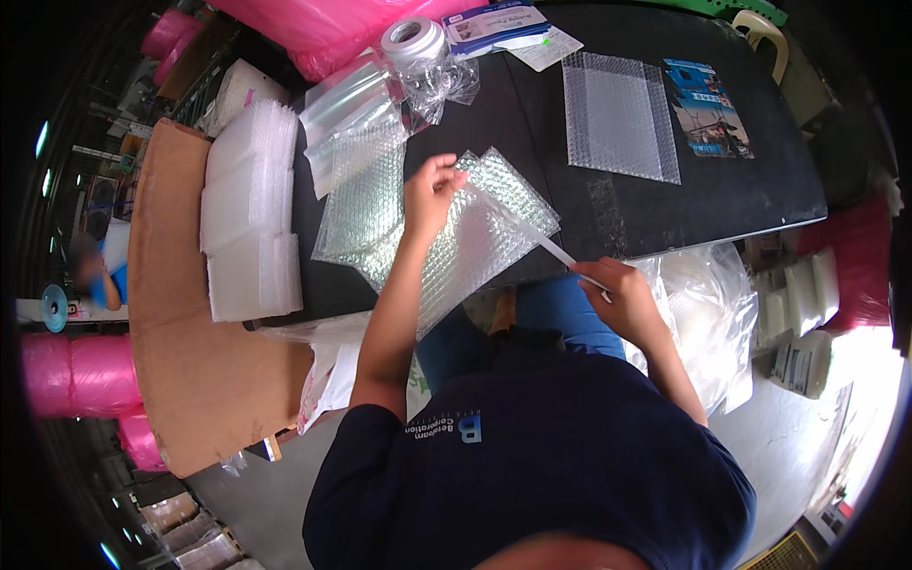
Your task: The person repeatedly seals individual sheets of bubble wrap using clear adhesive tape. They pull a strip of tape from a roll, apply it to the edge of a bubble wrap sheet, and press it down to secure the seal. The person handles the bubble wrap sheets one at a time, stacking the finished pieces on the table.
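A narrow white strip (pixel 557 251) stretches diagonally between my hands, over the silvery bubble-wrap sheets. My left hand (pixel 433 195) is closed at the strip's far end, its fingertips slightly blurred against the bubble wrap. Lower and to the right, my right hand (pixel 622 294) grips the near end just past the table's front edge. Beneath the strip, a bubble-wrap sheet (pixel 480 242) lies tilted and hangs partly over that edge towards my lap. More bubble wrap (pixel 366 185) rests to the left, partly under the first sheet and behind my left forearm.
Stacked white bubble-wrap pieces (pixel 252 209) line the table's left side, beside a brown board (pixel 176 304). Tape rolls (pixel 414 40) and printed cards (pixel 496 27) sit at the back. A flat bubble-wrap pouch (pixel 622 119) and blue printed sheet (pixel 708 109) lie right on the black table (pixel 760 195).
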{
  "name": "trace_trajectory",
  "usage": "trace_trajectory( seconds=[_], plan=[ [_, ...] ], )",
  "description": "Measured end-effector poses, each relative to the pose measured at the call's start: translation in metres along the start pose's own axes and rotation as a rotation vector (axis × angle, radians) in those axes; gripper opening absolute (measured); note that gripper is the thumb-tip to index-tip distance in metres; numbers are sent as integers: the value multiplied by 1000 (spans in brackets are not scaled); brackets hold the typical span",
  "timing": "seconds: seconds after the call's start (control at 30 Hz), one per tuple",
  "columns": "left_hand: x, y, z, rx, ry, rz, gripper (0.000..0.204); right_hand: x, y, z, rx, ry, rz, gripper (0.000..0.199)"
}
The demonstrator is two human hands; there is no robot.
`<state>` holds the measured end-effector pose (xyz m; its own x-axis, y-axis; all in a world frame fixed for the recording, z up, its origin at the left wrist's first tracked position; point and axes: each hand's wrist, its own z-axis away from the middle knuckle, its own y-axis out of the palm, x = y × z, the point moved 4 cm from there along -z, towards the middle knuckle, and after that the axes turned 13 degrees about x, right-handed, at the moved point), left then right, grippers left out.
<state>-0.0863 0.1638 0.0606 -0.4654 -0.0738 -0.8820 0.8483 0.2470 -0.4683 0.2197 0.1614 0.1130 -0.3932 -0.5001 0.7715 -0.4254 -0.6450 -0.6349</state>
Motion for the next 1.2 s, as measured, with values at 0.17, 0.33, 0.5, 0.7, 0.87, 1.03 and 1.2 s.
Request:
trace_trajectory(
  seconds=[0.17,0.33,0.5,0.7,0.87,1.03,1.2],
  plan=[
    [23,-1,-38,-36,64,-86,42,-7,24,-18,-32,123,196,26],
    [54,3,-50,-122,-32,-96,44,-8,26,-33,-27,156,209,29],
    [54,11,-52,-181,44,-203,42,-19,28,-40,14,188,247,30],
    [60,17,-54,-199,43,-136,42,-24,29,-44,30,222,243,31],
    [57,20,-58,-184,15,-179,40,-29,34,-47,50,250,238,31],
    [58,19,-61,-169,-4,-213,41,-32,36,-50,56,252,249,31],
    [64,19,-62,-154,-24,-237,42,-31,36,-51,73,251,249,32]
  ],
)
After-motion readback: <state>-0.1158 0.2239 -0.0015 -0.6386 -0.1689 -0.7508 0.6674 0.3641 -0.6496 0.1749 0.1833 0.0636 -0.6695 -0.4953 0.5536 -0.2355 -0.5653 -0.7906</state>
